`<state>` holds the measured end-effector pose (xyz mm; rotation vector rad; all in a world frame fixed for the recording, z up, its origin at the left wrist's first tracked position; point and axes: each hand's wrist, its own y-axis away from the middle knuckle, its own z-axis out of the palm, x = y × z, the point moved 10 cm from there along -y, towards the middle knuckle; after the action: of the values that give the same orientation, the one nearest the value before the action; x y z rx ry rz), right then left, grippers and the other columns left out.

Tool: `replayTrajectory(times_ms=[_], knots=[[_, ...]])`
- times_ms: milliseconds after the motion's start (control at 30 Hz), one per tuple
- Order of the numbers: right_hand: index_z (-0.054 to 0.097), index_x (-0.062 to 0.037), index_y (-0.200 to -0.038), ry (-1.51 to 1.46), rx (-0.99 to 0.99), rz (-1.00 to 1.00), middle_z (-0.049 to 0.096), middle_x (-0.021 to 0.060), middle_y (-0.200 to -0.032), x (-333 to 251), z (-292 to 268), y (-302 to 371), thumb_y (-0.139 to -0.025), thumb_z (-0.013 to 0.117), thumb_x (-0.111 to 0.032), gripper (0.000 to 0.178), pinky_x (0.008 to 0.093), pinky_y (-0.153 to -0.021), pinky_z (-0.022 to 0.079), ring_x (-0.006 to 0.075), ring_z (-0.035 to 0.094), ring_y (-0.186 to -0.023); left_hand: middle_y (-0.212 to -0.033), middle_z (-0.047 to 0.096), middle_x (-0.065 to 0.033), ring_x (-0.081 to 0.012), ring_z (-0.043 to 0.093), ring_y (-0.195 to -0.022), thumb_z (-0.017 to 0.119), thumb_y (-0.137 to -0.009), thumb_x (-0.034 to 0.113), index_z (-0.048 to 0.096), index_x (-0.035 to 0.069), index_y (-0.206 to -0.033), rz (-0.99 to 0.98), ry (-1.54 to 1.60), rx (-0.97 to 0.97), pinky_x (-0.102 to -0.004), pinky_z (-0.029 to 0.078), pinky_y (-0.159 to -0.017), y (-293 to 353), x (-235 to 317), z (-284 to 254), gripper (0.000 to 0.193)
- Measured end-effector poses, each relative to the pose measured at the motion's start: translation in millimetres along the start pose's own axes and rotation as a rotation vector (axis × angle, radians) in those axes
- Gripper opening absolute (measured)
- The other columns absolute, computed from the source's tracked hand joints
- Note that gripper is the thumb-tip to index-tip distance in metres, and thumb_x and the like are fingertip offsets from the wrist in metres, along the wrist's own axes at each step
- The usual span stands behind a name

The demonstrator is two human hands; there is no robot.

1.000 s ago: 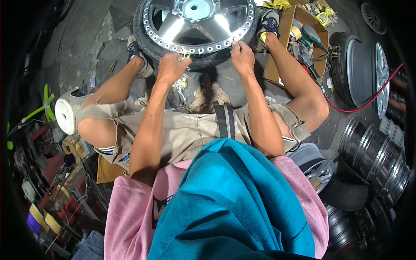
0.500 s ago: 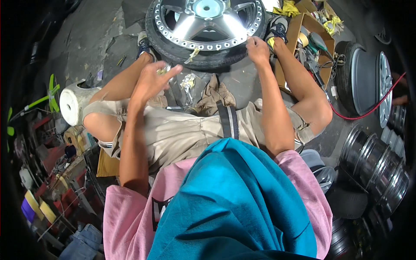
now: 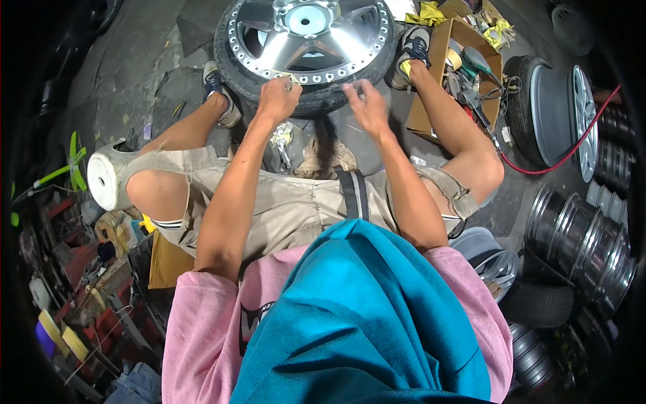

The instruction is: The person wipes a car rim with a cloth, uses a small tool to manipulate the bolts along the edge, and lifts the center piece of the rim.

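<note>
A polished silver spoked wheel [image 3: 323, 48] with a black tyre [image 3: 316, 106] lies flat between my feet, small bolt holes ringing its rim. My left hand [image 3: 278, 101] is closed at the rim's near edge. At its fingertips shows a small pale yellowish strip, its material too small to make out. To the right, my right hand [image 3: 367, 109] is pinched over the tyre's near edge; whatever its fingertips hold cannot be made out. Crumpled foil-like scraps [image 3: 282, 137] and a brown cloth [image 3: 326, 158] lie on the floor nearer to me.
A cardboard box [image 3: 434, 64] of tools and a tape roll stands beyond my right leg. Another tyred wheel [image 3: 552, 118] stands at the right, a red hose [image 3: 548, 172] beside it. Stacked rims [image 3: 579, 246] sit lower right. A white container [image 3: 104, 178] stands by my left knee.
My left hand has moved right and forward to the rim, its spread fingers now closed. The right hand has shifted left and nearer, off the rim's edge. The whole view has shifted slightly.
</note>
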<state>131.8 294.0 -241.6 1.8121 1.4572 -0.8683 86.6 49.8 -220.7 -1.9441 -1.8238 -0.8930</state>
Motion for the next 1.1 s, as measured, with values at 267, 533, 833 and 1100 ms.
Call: replayTrajectory(times_ms=[267,533,833,1100], knots=[[0.065,-0.0039,-0.106,-0.016,0.024,-0.087,0.069,0.0226,-0.101,-26,14,4,-0.101,0.057,-0.030,0.028,0.0506,-0.083,0.051,0.0430,0.066,-0.095,-0.105,0.074,-0.0187,-0.0314,0.071,-0.096,0.069,-0.092,0.030,0.074,-0.006,-0.102,-0.098,0.281,-0.431,-0.0395,0.053,-0.088,11,3,35,0.037],[0.063,-0.0019,-0.102,0.182,0.031,-0.175,0.068,0.0221,-0.102,-43,3,3,-0.103,0.050,-0.026,0.027,0.0548,-0.082,0.051,0.0457,0.065,-0.095,-0.117,0.063,-0.0107,-0.0156,0.060,-0.086,0.067,-0.094,0.025,0.066,-0.001,-0.120,0.204,0.357,-0.591,-0.0319,0.050,-0.074,39,78,46,0.037],[0.066,-0.0010,-0.092,0.276,0.073,-0.190,0.071,0.0214,-0.096,-51,5,3,-0.100,0.055,-0.024,0.027,0.0544,-0.079,0.053,0.0451,0.067,-0.087,-0.116,0.070,-0.0283,-0.0337,0.072,-0.101,0.059,-0.087,0.008,0.057,-0.001,-0.139,0.243,0.128,-0.396,-0.0414,0.054,-0.090,39,56,16,0.053],[0.066,-0.0007,-0.092,0.298,-0.026,-0.129,0.071,0.0227,-0.094,-51,13,3,-0.100,0.053,-0.026,0.030,0.0556,-0.079,0.051,0.0468,0.067,-0.088,-0.119,0.069,-0.0261,-0.0317,0.066,-0.113,0.057,-0.089,0.013,0.061,-0.002,-0.134,0.286,0.206,-0.262,-0.0395,0.050,-0.096,40,58,16,0.048]])
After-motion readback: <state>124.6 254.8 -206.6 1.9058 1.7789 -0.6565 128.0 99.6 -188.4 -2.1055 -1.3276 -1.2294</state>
